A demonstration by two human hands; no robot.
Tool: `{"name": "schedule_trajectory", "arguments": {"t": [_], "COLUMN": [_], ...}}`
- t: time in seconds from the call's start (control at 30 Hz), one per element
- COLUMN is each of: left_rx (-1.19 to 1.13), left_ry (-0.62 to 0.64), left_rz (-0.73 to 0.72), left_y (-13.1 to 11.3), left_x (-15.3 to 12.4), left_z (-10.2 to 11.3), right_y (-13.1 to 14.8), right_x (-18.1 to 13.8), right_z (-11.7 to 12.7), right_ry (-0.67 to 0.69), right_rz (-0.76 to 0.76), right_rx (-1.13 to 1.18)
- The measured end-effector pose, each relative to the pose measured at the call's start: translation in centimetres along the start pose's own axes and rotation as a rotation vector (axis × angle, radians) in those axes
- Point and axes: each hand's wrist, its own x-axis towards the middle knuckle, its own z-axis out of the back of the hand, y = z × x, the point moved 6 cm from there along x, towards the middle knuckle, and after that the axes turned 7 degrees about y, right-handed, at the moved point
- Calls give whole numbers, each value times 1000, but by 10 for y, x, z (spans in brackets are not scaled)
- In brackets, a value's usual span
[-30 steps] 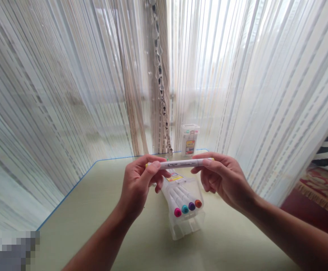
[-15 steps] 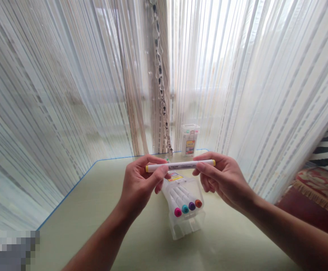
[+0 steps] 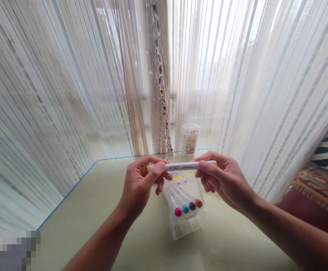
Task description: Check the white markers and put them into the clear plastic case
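A white marker (image 3: 180, 166) with yellow ends and small dark print is held level above the table. My left hand (image 3: 142, 182) pinches its left end between thumb and fingers. At the other end, my right hand (image 3: 220, 174) grips it the same way. Below and behind the marker lies an open clear plastic case (image 3: 186, 226). Several white markers (image 3: 180, 195) rest in it, their pink, teal, purple and orange ends facing me. A yellow label (image 3: 175, 177) shows on the case, partly hidden by my left fingers.
A second clear case (image 3: 190, 141) with a label stands upright at the table's far edge. The pale green table (image 3: 96, 210) has a blue rim. String curtains (image 3: 67, 75) and a hanging bead strand (image 3: 160, 71) are behind it. Patterned fabric (image 3: 322, 184) is on the right.
The marker has shifted very slightly to the right, and my left thumb has slid a little along it. Both hands keep their hold. The cases have not moved.
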Motion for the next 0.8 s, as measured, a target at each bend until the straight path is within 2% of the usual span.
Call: {"name": "schedule_trajectory", "arguments": {"t": [0.8], "left_rx": [-70], "left_ry": [41], "left_rz": [-45], "left_y": [-4], "left_x": [-1], "left_z": [1], "right_y": [2], "right_x": [1], "right_z": [1], "right_ry": [-2], "right_rz": [5], "right_rx": [61]}}
